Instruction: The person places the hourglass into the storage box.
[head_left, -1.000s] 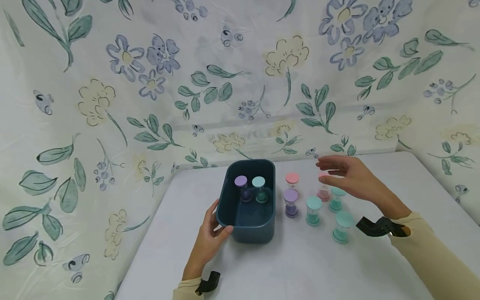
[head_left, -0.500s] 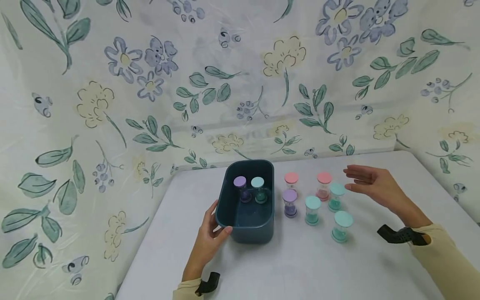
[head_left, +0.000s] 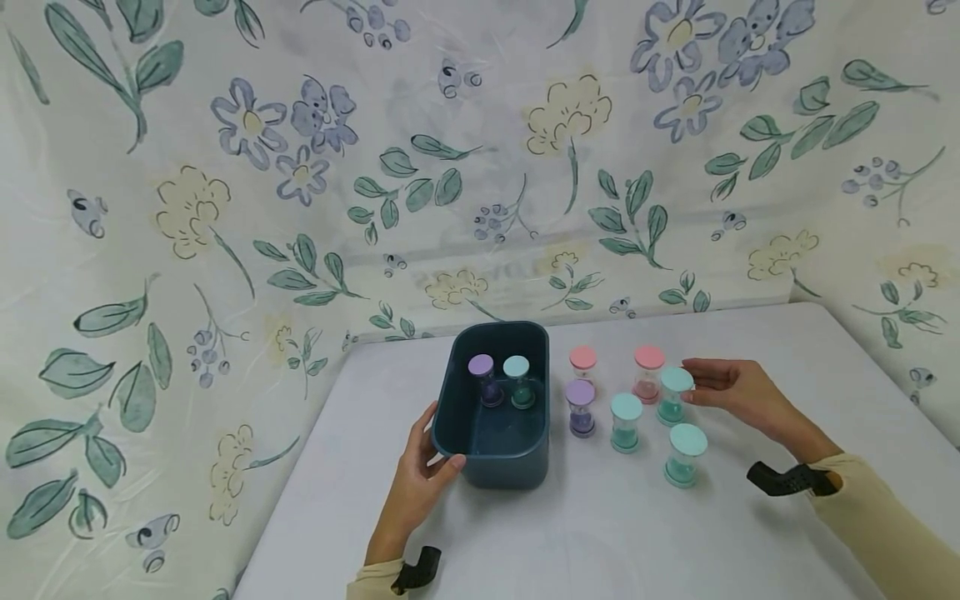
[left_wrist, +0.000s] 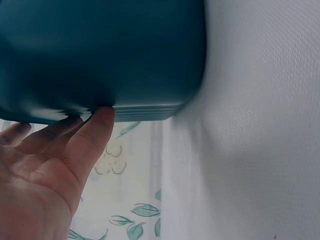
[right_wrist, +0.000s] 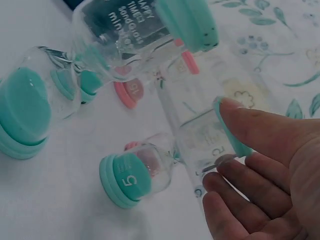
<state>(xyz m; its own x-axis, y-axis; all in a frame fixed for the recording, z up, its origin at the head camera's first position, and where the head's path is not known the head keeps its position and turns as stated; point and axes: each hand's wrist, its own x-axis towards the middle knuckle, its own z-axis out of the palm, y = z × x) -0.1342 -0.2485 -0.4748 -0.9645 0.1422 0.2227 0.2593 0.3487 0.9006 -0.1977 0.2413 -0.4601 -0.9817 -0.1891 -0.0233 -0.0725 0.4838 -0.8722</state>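
Note:
My left hand (head_left: 422, 475) holds the near left corner of a dark teal plastic bin (head_left: 504, 472), thumb on its front and fingers along its left side. My right hand (head_left: 738, 396) pinches the cap of a teal sand timer (head_left: 672, 408) between thumb and fingertips; that timer stands on the table. In the right wrist view, its lower bulb (right_wrist: 129, 177) bears a printed 5. Two more teal timers stand nearer: one to the left (head_left: 626, 425), one in front (head_left: 682, 458). Inside the bin stand a purple timer (head_left: 487, 387) and a teal one (head_left: 519, 387).
A pink sand timer (head_left: 648, 379) stands just left of the pinched one. Beside the bin's right wall are another pink timer (head_left: 582, 360) and a purple timer (head_left: 581, 408). A white cloth covers the table (head_left: 592, 533); a floral curtain (head_left: 480, 167) hangs behind.
My right hand first moved right, away from the pink timer, then came down and left onto the teal timer's cap. The left hand and bin have stayed in place.

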